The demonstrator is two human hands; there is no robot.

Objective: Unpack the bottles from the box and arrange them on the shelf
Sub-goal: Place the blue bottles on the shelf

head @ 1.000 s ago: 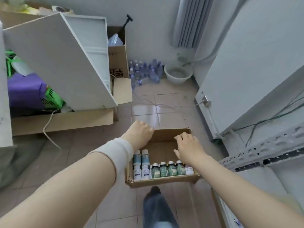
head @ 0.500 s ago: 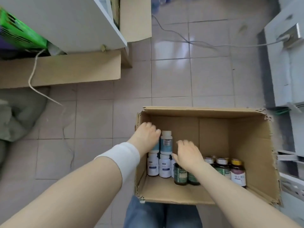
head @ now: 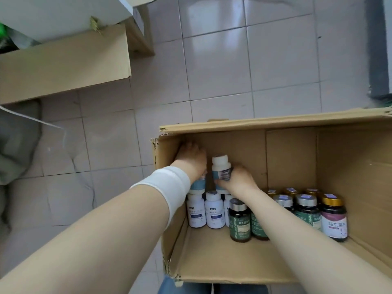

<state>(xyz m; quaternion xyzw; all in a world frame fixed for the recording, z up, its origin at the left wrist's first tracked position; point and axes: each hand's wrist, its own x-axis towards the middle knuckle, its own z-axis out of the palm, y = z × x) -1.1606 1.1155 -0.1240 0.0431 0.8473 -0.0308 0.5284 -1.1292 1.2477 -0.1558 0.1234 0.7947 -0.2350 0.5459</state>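
An open cardboard box (head: 275, 124) stands on the tiled floor at the lower right. Along its near side stand three white bottles with blue labels (head: 214, 211), dark green bottles (head: 239, 221) and a purple-labelled bottle with a gold cap (head: 334, 219). My left hand (head: 192, 160), a white band on its wrist, reaches into the box's left rear corner and curls over the top of a white bottle (head: 198, 184). Just right of it, my right hand (head: 237, 180) grips the lower part of another white, blue-labelled bottle (head: 220, 168). No shelf is in view.
A long cardboard box (head: 63, 60) lies at the upper left under a white panel (head: 53, 13). Grey cloth (head: 14, 145) and a white cord (head: 31, 119) lie at the left. A dark grey base (head: 379, 49) stands at the upper right. My jeans (head: 191, 287) show below.
The view has tilted down and closed in on the box. Both hands have gone deeper into it. My right hand left the green bottles and took hold of a white bottle.
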